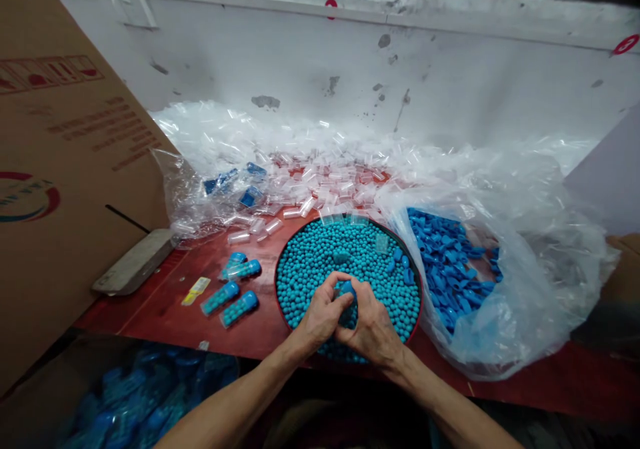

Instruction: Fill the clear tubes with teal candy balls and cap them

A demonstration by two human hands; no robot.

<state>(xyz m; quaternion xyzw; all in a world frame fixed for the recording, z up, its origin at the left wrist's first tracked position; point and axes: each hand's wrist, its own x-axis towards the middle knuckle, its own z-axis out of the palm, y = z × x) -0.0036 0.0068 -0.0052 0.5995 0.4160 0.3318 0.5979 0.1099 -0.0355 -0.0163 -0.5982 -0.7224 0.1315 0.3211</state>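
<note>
Over a round tray (421, 289) full of small turquoise balls (320, 249), my two hands come together. My left hand (320, 312) and my right hand (373, 326) are closed around a small clear tube with a blue cap (347, 289), mostly hidden by the fingers. Several clear tubes and a few blue caps (409, 276) lie on the balls. To the left, several capped tubes filled with balls (240, 308) rest on the red table (165, 316).
Many clear tubes (345, 182) are heaped at the back among plastic sheeting. An open plastic bag (530, 236) of blue caps (445, 269) lies right. A large cardboard box (75, 136) stands left, by a grey block (135, 262). Blue-capped tubes (135, 396) fill a container below.
</note>
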